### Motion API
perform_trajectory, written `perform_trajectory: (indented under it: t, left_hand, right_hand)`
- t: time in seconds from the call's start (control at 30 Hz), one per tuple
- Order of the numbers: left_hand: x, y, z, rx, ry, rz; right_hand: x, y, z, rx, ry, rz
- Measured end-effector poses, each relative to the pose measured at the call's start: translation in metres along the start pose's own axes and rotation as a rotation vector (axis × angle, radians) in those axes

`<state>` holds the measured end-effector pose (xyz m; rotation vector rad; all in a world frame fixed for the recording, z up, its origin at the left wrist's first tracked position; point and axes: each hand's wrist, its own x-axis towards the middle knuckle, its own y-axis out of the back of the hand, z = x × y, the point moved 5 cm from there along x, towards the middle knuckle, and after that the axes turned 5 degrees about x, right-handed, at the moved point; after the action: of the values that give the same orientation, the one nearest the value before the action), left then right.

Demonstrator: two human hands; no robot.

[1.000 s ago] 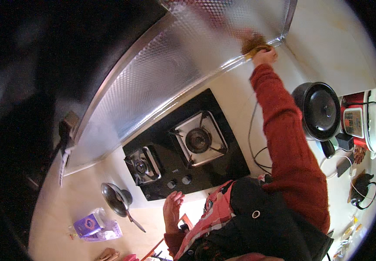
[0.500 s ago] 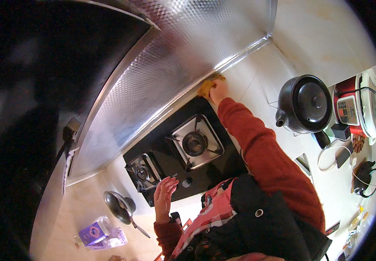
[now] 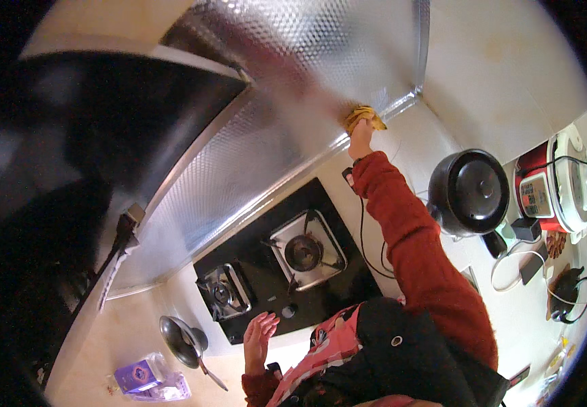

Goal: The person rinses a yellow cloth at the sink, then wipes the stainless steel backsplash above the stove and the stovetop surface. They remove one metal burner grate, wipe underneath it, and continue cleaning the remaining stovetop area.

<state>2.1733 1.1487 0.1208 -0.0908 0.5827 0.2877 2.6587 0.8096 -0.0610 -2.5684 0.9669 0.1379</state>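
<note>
Right arm stretched far forward, right hand [image 3: 360, 133] clenched; left hand [image 3: 258, 334] low, fingers [image 3: 266, 319] spread flat.

1 head cam, fisheye, looks down over the stove [image 3: 280, 271] and counter [image 3: 510, 312], wall panel [image 3: 266, 149] close ahead.

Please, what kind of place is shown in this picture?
Most likely a home kitchen. A two-burner gas stove sits in the counter below a shiny metal wall panel, and a black pot and a rice cooker stand on the counter nearby.
</note>
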Motion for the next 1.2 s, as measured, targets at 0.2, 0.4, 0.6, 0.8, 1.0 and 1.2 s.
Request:
perform_trajectory:
  t: [0.2, 0.4, 0.6, 0.8, 1.0, 1.2]
  left_hand:
    - [0.001, 0.002, 0.004, 0.053, 0.051, 0.021]
    - [0.010, 0.000, 0.005, 0.017, 0.017, -0.021]
    - [0.016, -0.010, 0.002, 0.026, 0.015, -0.090]
    - [0.017, -0.007, 0.012, 0.019, -0.035, -0.109]
    - [-0.010, 0.009, 0.003, 0.015, -0.025, -0.010]
    - [0.008, 0.002, 0.006, 0.026, -0.001, -0.023]
  right_hand:
    - [-0.011, -0.038, -0.184, -0.058, 0.682, 0.060]
    - [-0.024, -0.047, -0.201, -0.127, 0.839, 0.120]
    - [-0.043, -0.034, -0.100, -0.161, 0.405, 0.021]
    - [-0.095, -0.063, -0.128, -0.165, 0.633, -0.119]
    - [0.029, 0.004, -0.107, 0.065, 0.613, 0.388]
    - [-0.038, -0.019, -0.031, -0.520, 0.017, 0.001]
